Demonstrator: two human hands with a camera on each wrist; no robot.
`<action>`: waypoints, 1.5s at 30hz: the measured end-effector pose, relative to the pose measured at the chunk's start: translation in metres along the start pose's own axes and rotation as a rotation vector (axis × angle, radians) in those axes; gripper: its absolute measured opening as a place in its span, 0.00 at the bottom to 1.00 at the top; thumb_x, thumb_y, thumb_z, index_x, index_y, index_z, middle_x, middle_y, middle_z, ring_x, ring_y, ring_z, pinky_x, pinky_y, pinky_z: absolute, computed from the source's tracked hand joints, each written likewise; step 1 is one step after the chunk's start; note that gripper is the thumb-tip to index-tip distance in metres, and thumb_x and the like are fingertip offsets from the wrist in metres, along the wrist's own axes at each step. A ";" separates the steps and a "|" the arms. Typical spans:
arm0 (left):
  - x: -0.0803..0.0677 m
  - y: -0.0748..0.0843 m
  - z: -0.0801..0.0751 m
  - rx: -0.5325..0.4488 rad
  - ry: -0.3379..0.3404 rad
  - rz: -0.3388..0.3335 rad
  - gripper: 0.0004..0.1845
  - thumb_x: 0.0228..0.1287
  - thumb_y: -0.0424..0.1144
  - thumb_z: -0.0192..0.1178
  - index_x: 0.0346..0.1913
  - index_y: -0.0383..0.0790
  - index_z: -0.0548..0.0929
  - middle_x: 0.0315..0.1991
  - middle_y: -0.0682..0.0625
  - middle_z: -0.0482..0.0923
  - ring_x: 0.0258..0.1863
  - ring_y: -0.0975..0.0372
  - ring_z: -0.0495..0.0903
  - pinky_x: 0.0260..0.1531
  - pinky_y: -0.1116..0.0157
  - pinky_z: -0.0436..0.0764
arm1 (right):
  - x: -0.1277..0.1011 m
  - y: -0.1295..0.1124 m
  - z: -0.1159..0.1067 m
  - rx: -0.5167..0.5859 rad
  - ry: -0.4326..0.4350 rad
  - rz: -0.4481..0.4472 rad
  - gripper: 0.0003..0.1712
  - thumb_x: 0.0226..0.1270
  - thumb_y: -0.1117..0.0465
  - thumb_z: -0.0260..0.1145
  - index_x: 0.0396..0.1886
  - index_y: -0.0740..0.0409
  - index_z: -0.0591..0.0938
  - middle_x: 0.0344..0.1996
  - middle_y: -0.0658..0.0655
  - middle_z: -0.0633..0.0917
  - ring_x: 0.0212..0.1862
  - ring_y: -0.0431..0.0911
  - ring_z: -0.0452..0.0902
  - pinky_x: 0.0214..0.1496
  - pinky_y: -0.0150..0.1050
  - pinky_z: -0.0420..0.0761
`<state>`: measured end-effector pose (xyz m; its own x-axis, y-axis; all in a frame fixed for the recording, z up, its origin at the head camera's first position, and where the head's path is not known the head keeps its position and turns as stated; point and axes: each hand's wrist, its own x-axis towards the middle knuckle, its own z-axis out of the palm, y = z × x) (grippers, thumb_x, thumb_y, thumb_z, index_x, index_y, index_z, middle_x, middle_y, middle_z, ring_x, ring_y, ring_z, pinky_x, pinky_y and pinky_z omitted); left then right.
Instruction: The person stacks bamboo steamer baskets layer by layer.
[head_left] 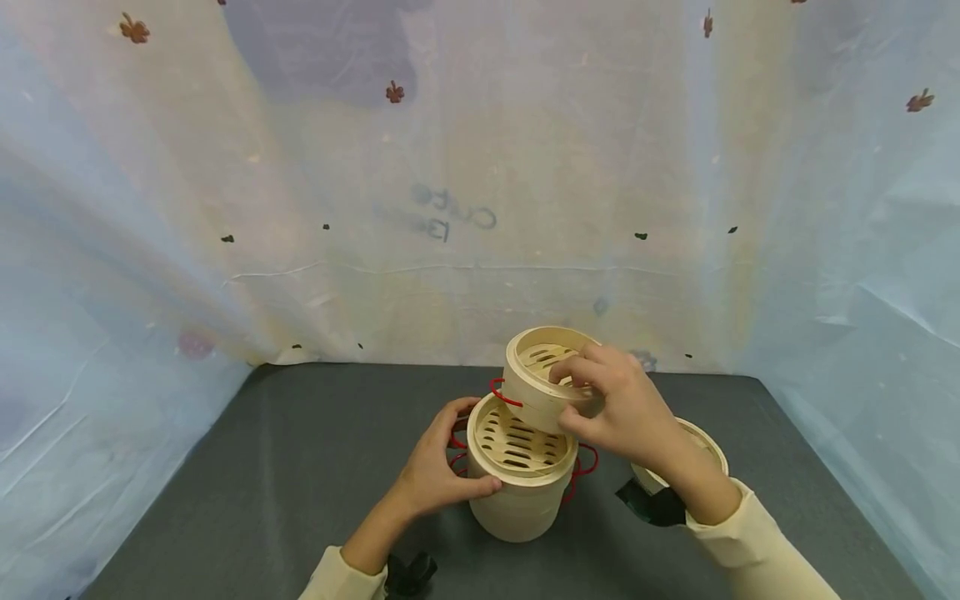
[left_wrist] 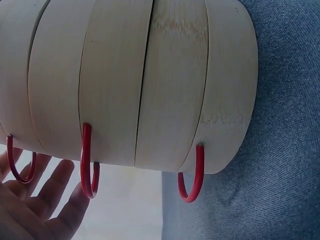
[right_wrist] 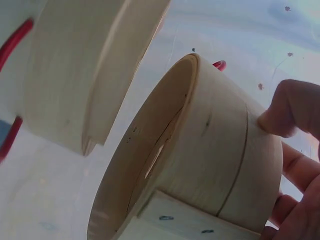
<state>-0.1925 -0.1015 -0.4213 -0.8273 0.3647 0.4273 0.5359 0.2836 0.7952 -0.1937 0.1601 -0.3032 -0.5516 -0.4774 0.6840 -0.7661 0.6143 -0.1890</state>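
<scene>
A stack of round bamboo steamer baskets [head_left: 517, 508] with red loop handles stands on the dark table, its slatted top tier facing up. My left hand [head_left: 450, 467] holds it at the left, thumb on the front wall and fingers behind. In the left wrist view, those fingers [left_wrist: 55, 195] lie by the red handles [left_wrist: 89, 165]. Above the stack, my right hand [head_left: 618, 404] grips another bamboo steamer basket [head_left: 536, 404] by its right rim. The right wrist view has this held basket [right_wrist: 220, 145] tilted, with a gap between it and the stack [right_wrist: 65, 75].
Partly behind my right forearm, a round bamboo piece [head_left: 708, 442] lies on the dark grey tabletop [head_left: 315, 467]. A pale patterned sheet [head_left: 480, 183] hangs behind the table and along both sides.
</scene>
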 end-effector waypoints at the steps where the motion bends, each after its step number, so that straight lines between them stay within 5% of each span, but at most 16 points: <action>1: 0.000 0.000 0.000 0.001 0.000 -0.001 0.48 0.42 0.49 0.76 0.69 0.53 0.64 0.60 0.54 0.70 0.54 0.54 0.74 0.41 0.63 0.81 | 0.000 -0.001 0.001 0.003 0.003 -0.004 0.17 0.40 0.64 0.65 0.34 0.44 0.82 0.24 0.41 0.72 0.28 0.36 0.64 0.33 0.35 0.65; 32: -0.001 0.005 0.000 -0.023 0.006 -0.090 0.48 0.42 0.49 0.77 0.68 0.61 0.61 0.55 0.52 0.71 0.43 0.59 0.75 0.34 0.56 0.83 | -0.009 -0.034 0.017 -0.025 0.007 -0.080 0.15 0.41 0.62 0.67 0.34 0.43 0.82 0.24 0.41 0.69 0.29 0.34 0.61 0.37 0.39 0.63; 45: -0.001 0.005 0.001 -0.003 0.018 -0.092 0.48 0.41 0.51 0.77 0.68 0.63 0.61 0.55 0.54 0.72 0.42 0.61 0.75 0.35 0.61 0.83 | -0.011 -0.041 0.023 -0.026 0.004 -0.089 0.16 0.39 0.62 0.68 0.34 0.44 0.83 0.25 0.41 0.71 0.30 0.34 0.63 0.37 0.39 0.65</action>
<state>-0.1887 -0.0998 -0.4176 -0.8759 0.3216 0.3597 0.4568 0.3128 0.8327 -0.1638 0.1257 -0.3185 -0.4806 -0.5280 0.7001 -0.8030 0.5858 -0.1095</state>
